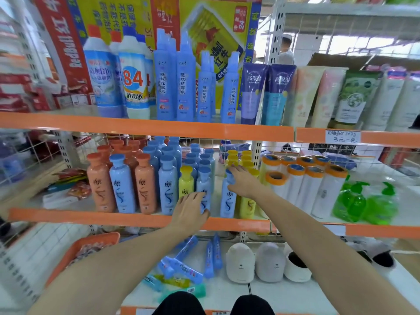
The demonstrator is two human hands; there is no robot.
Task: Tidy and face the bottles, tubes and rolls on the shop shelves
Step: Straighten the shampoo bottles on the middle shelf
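Three orange-edged shelves of bottles, tubes, rolls

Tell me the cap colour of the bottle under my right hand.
Blue, like the bottle; seen in the head view, partly under the right hand.
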